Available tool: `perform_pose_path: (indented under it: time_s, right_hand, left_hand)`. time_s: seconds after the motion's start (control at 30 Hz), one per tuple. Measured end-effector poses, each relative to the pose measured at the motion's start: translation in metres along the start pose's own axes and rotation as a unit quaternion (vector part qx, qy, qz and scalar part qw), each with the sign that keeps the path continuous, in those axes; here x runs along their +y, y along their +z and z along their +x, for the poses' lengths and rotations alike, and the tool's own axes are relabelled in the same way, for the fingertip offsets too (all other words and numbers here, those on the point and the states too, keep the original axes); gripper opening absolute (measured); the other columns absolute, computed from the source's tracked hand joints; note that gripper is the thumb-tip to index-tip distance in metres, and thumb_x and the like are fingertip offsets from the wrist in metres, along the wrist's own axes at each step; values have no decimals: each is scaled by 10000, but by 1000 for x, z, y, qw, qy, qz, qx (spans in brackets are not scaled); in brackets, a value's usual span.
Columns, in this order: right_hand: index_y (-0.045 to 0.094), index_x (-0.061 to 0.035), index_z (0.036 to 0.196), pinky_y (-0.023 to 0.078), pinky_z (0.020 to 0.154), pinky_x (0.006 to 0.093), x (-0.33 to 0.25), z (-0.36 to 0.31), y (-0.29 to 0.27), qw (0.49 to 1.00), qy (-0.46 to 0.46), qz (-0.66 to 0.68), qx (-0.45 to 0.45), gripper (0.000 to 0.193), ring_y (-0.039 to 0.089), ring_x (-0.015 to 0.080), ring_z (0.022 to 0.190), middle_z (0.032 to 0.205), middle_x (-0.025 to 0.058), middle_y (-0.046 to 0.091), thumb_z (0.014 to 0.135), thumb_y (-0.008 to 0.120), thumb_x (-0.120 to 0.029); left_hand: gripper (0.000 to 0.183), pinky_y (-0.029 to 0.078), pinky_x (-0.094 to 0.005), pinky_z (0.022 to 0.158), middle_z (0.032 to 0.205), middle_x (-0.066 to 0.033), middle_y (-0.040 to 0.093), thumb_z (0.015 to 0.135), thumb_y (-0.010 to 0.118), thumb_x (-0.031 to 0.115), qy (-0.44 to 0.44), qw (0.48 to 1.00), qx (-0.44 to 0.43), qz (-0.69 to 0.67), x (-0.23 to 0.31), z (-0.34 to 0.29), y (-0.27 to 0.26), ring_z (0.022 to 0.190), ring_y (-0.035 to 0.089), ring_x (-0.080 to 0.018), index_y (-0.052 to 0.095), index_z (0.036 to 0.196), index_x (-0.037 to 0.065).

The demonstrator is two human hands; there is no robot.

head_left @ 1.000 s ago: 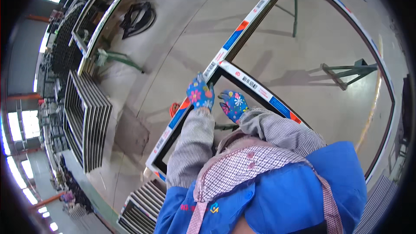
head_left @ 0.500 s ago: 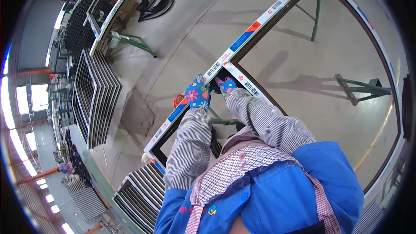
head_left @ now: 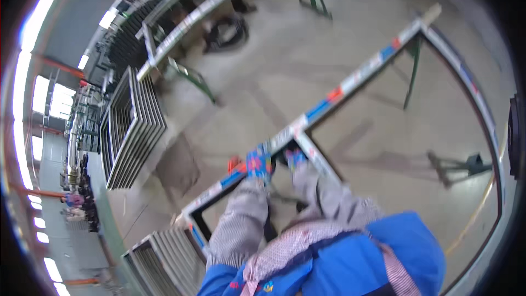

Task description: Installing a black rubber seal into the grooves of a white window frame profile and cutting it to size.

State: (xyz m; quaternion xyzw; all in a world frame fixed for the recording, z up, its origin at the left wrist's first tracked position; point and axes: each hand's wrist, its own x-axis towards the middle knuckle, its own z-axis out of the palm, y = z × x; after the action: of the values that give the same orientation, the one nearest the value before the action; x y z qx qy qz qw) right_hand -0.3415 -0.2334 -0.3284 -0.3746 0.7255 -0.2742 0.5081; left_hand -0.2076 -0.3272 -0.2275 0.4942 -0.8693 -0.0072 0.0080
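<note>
A large metal frame, like a window frame with a crossbar, lies in front of me on stands. Its pale bars carry blue and orange strips. My left hand, in a blue flowered glove, is wrapped over the long outer bar, just left of where the crossbar meets it. My right hand, in a matching glove, is inside the frame at that corner, beside the crossbar. Blur and a dark patch hide its fingertips. Just left of my left hand is a red-orange object, too blurred to name.
Green stands hold up the frame; another green support shows through its opening. Stacked grey frames are at left, with more at lower left. A second long frame and a black coil lie farther off.
My view has tilted and shifted, so the frame and both hands sit lower in the picture, and it is now blurred. The hands keep about the same places on the frame.
</note>
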Motion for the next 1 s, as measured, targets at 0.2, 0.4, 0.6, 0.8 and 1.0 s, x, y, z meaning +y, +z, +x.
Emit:
perform_pose_path:
  time_s: [0.2,0.4,0.6,0.8,1.0]
  right_hand:
    - [515,-84,1227,479,757,347,-5,41,18,974,-109,198,14,483,597,264,925,1022,117,637,838,618,-352]
    - [486,-91,1243,497,705,434,-91,-40,-41,929,-320,-158,95,513,624,328,820,932,144,643,782,614,-276]
    - [420,-45,1301,376,962,437,-106,34,-74,690,-424,-570,138,460,530,254,1093,1162,124,542,861,477,-168]
    - [670,-145,817,521,611,346,-113,72,-55,715,-358,-600,21,118,658,217,729,804,56,670,812,554,-160]
    - [619,-69,972,520,705,396,-116,65,-74,722,-390,-571,-8,259,663,291,785,848,134,672,754,649,-205]
  left_hand:
    - [384,513,-426,629,877,-132,634,802,576,207,52,997,27,-44,9,12,36,759,635,-322,536,1157,66]
    - [446,514,-423,651,907,-120,628,785,592,235,61,994,65,-58,-2,15,44,783,633,-295,512,1190,66]
    - [382,495,-449,677,921,-108,616,731,659,282,43,992,80,-87,24,31,43,816,624,-313,550,1046,95]
    - [222,498,-433,720,903,-151,646,759,613,194,15,965,78,-252,19,30,31,861,617,-340,599,963,109]
    - [241,503,-412,680,871,-109,618,776,600,216,-29,969,168,-181,32,27,48,802,617,-310,570,984,99]
